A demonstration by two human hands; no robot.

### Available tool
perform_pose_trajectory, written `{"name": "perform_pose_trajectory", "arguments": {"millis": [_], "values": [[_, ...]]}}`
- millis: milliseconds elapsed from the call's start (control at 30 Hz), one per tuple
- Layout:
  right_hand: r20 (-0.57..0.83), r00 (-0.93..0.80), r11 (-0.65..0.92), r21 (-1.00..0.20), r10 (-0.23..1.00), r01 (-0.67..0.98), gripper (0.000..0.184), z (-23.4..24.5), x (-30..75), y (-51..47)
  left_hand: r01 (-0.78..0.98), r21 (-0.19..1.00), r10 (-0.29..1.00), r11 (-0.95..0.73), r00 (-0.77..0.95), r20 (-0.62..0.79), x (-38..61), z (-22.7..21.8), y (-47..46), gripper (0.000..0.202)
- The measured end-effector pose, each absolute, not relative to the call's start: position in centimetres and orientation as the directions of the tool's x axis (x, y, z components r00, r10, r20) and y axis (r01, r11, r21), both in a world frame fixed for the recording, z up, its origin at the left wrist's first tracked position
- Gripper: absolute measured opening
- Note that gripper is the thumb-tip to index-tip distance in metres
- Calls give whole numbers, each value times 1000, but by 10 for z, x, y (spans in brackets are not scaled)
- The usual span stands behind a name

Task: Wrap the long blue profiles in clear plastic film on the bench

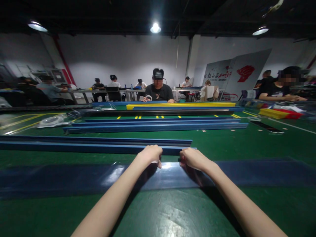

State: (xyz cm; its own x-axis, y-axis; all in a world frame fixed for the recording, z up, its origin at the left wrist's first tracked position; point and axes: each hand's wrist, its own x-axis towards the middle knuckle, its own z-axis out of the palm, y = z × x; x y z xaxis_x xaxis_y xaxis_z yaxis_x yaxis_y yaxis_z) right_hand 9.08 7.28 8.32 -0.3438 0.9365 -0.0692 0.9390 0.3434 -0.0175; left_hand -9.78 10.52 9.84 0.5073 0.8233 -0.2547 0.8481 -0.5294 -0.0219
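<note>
A long, bluish clear plastic strip (170, 179) lies flat across the green table in front of me, shiny under the lamps. Over its far edge, my left hand (151, 155) is bent down with curled fingers and the thumb pointing at the strip. My right hand (191, 157), also closed, is a short way to the right above the same edge. Whatever the fingers hold is hidden behind the hands. Just beyond them runs a long blue plastic profile (98, 148), its right end near my right hand; I cannot tell whether either hand touches it.
Farther back lie more blue profiles (158, 126), a black profile (158, 113) and a yellow profile (180, 105). A clear plastic bag (51, 120) is at left, a phone-like dark slab (265, 126) at right near a yellow tray (271, 113). A person (159, 90) sits opposite.
</note>
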Motion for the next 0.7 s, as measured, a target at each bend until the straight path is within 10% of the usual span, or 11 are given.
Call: {"name": "perform_pose_trajectory", "arguments": {"millis": [433,700], "values": [[624,-256,250,99,738,963,23,86,91,73,889,-74,821,-451,446,357,-109,119,108,6],[590,-267,217,156,762,964,32,62,89,85,887,-103,755,-451,440,486,-103,80,123,8]]}}
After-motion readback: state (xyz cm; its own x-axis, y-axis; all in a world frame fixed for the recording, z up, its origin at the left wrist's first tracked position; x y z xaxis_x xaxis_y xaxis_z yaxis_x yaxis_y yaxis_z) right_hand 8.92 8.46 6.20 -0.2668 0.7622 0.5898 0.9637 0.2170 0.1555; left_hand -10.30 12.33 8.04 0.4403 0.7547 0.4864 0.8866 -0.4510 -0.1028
